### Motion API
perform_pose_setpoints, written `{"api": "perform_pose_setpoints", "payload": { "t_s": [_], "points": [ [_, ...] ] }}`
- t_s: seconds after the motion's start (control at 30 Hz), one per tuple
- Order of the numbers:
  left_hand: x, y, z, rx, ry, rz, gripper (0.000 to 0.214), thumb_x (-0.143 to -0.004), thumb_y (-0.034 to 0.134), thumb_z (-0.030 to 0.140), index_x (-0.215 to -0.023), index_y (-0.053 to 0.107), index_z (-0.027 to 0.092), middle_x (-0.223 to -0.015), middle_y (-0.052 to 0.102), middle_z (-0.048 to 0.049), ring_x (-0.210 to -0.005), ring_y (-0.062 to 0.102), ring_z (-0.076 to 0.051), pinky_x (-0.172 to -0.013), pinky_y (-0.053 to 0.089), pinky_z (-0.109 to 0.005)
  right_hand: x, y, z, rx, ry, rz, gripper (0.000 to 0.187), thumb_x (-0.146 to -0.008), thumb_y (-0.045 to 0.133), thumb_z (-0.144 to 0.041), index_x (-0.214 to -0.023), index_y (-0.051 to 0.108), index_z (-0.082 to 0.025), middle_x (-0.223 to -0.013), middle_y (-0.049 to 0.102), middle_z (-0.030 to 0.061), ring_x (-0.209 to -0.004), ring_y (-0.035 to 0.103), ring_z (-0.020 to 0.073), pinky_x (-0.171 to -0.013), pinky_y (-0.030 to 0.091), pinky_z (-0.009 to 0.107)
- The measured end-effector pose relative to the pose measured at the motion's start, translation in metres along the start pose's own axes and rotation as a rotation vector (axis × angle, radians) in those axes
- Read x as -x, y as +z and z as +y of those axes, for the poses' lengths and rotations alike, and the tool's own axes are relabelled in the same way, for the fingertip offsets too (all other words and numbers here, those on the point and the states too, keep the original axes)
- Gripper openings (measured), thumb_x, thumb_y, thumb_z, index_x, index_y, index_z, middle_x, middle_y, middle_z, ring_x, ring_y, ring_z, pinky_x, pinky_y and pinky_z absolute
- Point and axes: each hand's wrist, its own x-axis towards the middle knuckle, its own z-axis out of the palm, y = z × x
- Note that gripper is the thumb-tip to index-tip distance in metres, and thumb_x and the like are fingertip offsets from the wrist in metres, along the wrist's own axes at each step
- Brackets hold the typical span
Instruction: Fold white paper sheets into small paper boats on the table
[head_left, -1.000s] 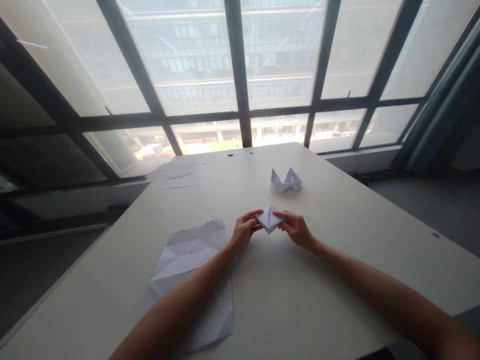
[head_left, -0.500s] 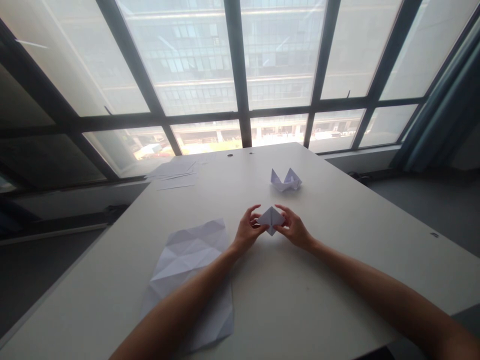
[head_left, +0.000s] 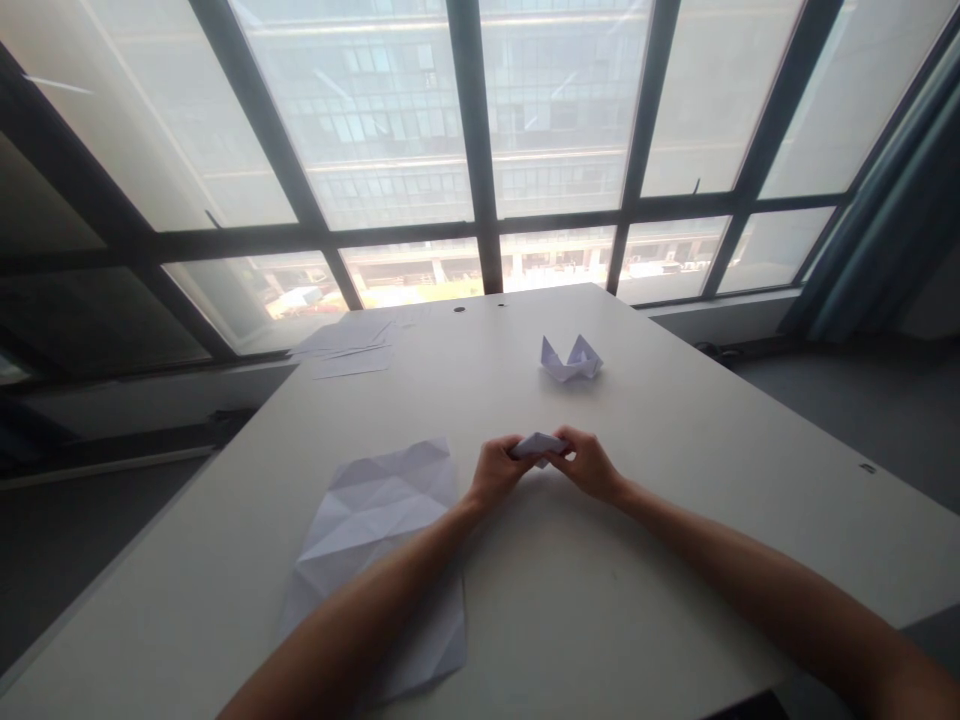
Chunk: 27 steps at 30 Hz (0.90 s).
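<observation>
A small piece of folded white paper (head_left: 538, 446) is held between both my hands, just over the middle of the table. My left hand (head_left: 496, 470) pinches its left side, and my right hand (head_left: 588, 464) pinches its right side, with the thumbs on the near edge. The fingertips behind the paper are hidden. Beyond my hands stands a folded paper boat (head_left: 571, 360) with two raised points. Under and beside my left forearm lies a large creased sheet of paper (head_left: 367, 530), spread out with fold lines across it.
The white table (head_left: 675, 560) narrows toward the windows. Several loose paper sheets (head_left: 349, 345) lie at its far left. Two small dark spots, one a round hole (head_left: 460, 310), mark the far end. A blue curtain (head_left: 885, 190) hangs at the right.
The folded paper has tipped from an upright diamond to a flatter, lower shape. My raised index fingers have come down and closed around it. The boat and creased sheet stay put.
</observation>
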Motion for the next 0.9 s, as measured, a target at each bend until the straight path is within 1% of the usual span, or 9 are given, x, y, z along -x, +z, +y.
{"api": "perform_pose_setpoints", "payload": {
  "t_s": [0.13, 0.23, 0.47, 0.5, 0.57, 0.67, 0.73, 0.8, 0.9],
  "points": [
    [-0.0018, -0.0003, -0.0017, 0.064, -0.012, 0.004, 0.034, -0.073, 0.074, 0.047, -0.077, 0.072, 0.013, -0.067, 0.068, -0.0028, -0.06, 0.058, -0.015, -0.056, 0.041, -0.023, 0.0, -0.0006, -0.0014, 0.016, 0.015, 0.036, 0.023, -0.081, 0.067, -0.039, -0.075, 0.058, -0.019, -0.066, 0.061, -0.001, -0.062, 0.055, 0.0142, -0.058, 0.045, 0.025],
    [-0.003, -0.0008, -0.0056, 0.101, -0.032, -0.021, 0.035, -0.074, 0.073, 0.047, -0.078, 0.071, 0.012, -0.064, 0.066, -0.0021, -0.058, 0.056, -0.014, -0.054, 0.041, -0.022, -0.0002, -0.0017, -0.0013, -0.003, 0.023, 0.022, 0.025, -0.082, 0.066, -0.039, -0.074, 0.056, -0.018, -0.064, 0.057, -0.0022, -0.061, 0.051, 0.0131, -0.055, 0.041, 0.023],
    [-0.0026, 0.0005, -0.0071, -0.004, -0.033, -0.034, 0.037, -0.076, 0.07, 0.048, -0.072, 0.067, 0.011, -0.058, 0.059, 0.0004, -0.054, 0.052, -0.012, -0.05, 0.035, -0.021, 0.0008, -0.0027, 0.0027, 0.077, 0.019, 0.022, 0.033, -0.083, 0.063, -0.038, -0.062, 0.049, -0.018, -0.057, 0.044, -0.005, -0.056, 0.039, 0.0105, -0.052, 0.03, 0.023],
    [-0.0025, 0.0008, -0.0068, -0.01, -0.036, -0.038, 0.037, -0.077, 0.069, 0.048, -0.072, 0.067, 0.011, -0.058, 0.059, 0.0004, -0.053, 0.051, -0.012, -0.049, 0.034, -0.021, 0.0007, -0.0031, 0.0022, 0.071, 0.021, 0.017, 0.032, -0.084, 0.062, -0.038, -0.062, 0.05, -0.018, -0.057, 0.045, -0.0046, -0.056, 0.04, 0.0107, -0.052, 0.031, 0.023],
    [-0.0023, 0.0011, -0.0063, -0.023, -0.051, -0.062, 0.036, -0.077, 0.068, 0.047, -0.07, 0.066, 0.011, -0.057, 0.057, 0.0008, -0.053, 0.05, -0.011, -0.049, 0.033, -0.021, -0.0002, -0.0041, 0.0004, 0.02, 0.018, -0.001, 0.027, -0.086, 0.061, -0.039, -0.069, 0.057, -0.017, -0.062, 0.053, -0.0026, -0.059, 0.046, 0.0122, -0.054, 0.036, 0.023],
    [-0.0018, 0.0011, -0.0052, -0.05, -0.085, -0.157, 0.034, -0.076, 0.069, 0.044, -0.067, 0.064, 0.012, -0.056, 0.056, 0.0018, -0.053, 0.05, -0.011, -0.048, 0.031, -0.021, -0.002, -0.0056, -0.0028, -0.079, 0.016, 0.021, 0.024, -0.087, 0.06, -0.04, -0.083, 0.064, -0.017, -0.073, 0.063, 0.0012, -0.068, 0.055, 0.0156, -0.061, 0.044, 0.026],
    [-0.0014, 0.0006, -0.0037, -0.059, -0.088, -0.222, 0.032, -0.074, 0.07, 0.043, -0.067, 0.063, 0.012, -0.058, 0.056, 0.0021, -0.055, 0.05, -0.011, -0.049, 0.031, -0.02, -0.0026, -0.006, -0.0042, -0.099, 0.028, 0.066, 0.025, -0.086, 0.061, -0.041, -0.079, 0.065, -0.017, -0.071, 0.064, 0.0018, -0.067, 0.056, 0.016, -0.062, 0.045, 0.027],
    [-0.0012, -0.0001, -0.0018, -0.047, -0.079, -0.253, 0.032, -0.074, 0.069, 0.042, -0.067, 0.062, 0.012, -0.06, 0.056, 0.0021, -0.057, 0.05, -0.011, -0.05, 0.032, -0.02, -0.0024, -0.0058, -0.0052, -0.098, 0.042, 0.099, 0.027, -0.085, 0.062, -0.04, -0.073, 0.063, -0.017, -0.066, 0.061, 0.0012, -0.063, 0.055, 0.015, -0.059, 0.044, 0.026],
    [-0.0014, -0.0001, -0.0003, 0.034, -0.077, -0.284, 0.032, -0.074, 0.071, 0.044, -0.076, 0.061, 0.013, -0.065, 0.058, 0.0017, -0.059, 0.053, -0.011, -0.051, 0.036, -0.02, -0.0019, -0.005, -0.0063, -0.089, 0.048, 0.162, 0.029, -0.085, 0.063, -0.04, -0.069, 0.059, -0.017, -0.062, 0.057, -0.0003, -0.059, 0.051, 0.0135, -0.056, 0.042, 0.025]
  ]
}}
